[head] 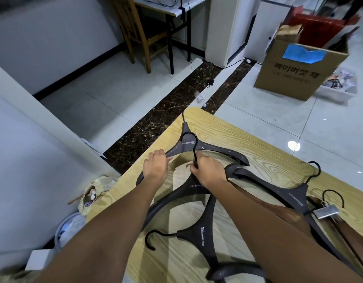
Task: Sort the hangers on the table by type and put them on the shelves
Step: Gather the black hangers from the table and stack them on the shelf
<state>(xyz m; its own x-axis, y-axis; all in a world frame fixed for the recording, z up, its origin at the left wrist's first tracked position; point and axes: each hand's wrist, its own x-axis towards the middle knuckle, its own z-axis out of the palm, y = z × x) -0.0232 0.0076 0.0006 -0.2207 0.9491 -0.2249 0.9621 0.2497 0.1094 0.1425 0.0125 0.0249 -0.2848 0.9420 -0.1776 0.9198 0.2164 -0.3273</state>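
Left hand (156, 167) grips the far-corner hanger (188, 142); right hand (210, 170) grips a hook (196, 148). Lifting may snag overlapping hangers (203, 235) off the table (258, 139).

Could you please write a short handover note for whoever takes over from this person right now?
Left hand: fingers curled over one arm of the far dark hanger.
Right hand: grips the hook neck of the second dark hanger.
Also on the table: the near dark hanger, the right dark hanger, and a clip hanger by the right edge.
Done: nothing shows as sorted; the shelves are not in view.
Left: separate the dark hangers from the clip type and put each kind on the shelves.
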